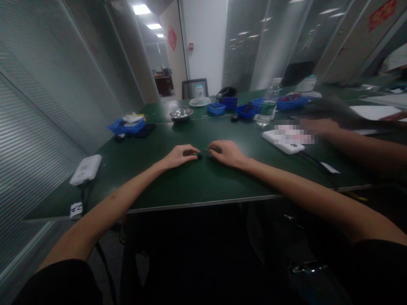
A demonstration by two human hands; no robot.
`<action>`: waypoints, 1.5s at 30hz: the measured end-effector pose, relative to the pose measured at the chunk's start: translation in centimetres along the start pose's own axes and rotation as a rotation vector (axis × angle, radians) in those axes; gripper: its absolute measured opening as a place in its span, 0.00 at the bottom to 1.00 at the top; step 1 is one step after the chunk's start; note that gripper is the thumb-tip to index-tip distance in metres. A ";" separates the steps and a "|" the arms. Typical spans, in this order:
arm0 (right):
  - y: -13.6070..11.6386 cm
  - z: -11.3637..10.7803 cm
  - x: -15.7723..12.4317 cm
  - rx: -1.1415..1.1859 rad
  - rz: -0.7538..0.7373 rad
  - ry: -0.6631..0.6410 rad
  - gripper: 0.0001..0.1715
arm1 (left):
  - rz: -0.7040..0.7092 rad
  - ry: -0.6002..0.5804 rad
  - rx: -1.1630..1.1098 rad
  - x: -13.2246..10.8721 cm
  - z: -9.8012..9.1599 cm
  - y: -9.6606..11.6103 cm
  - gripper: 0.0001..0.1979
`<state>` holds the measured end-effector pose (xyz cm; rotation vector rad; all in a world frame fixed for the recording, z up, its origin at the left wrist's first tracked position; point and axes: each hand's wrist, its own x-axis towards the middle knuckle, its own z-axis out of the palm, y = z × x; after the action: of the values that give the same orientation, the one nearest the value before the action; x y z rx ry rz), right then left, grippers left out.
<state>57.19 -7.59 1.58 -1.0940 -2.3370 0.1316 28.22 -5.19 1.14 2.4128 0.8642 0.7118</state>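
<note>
L hand (179, 155) pinches small dark part (199, 156); R hand (227, 153) grip unclear.

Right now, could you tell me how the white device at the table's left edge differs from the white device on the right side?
The left white device lies at the table's edge, with a paper tag hanging below it; the right white device lies further in, beside another person's hand. The left one shows fully; the right one is partly blurred. Both are white, flat and rounded, on the green table.
</note>
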 end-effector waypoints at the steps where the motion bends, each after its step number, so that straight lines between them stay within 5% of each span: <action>1: 0.0 -0.1 0.0 0.016 -0.030 -0.006 0.15 | 0.001 0.011 0.006 0.0 0.0 -0.1 0.17; 6: -0.6 -0.2 -0.3 0.038 -0.208 -0.079 0.17 | 0.047 0.031 -0.026 -0.1 -0.2 -0.4 0.14; 21: -0.8 0.4 -0.2 0.067 -0.298 -0.072 0.18 | 0.101 -0.014 -0.087 0.1 0.3 -0.6 0.15; 26: -1.1 0.6 0.1 0.079 -0.260 -0.044 0.17 | 0.059 -0.049 -0.110 0.2 0.4 -0.8 0.17; 32: 0.2 0.9 0.4 -0.004 -0.057 0.016 0.15 | -0.023 -0.054 -0.114 0.2 0.3 -0.4 0.33; 38: -0.4 0.1 -0.1 0.039 -0.148 -0.001 0.16 | -0.019 -0.028 -0.086 0.0 0.1 -0.6 0.19; 45: -1.5 -0.4 -0.5 0.013 -0.219 -0.056 0.17 | -0.071 -0.004 -0.103 0.0 0.1 -0.2 0.17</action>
<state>56.62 -9.05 2.17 -0.8307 -2.4842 0.0968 28.19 -5.09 0.89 2.2805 0.8851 0.7065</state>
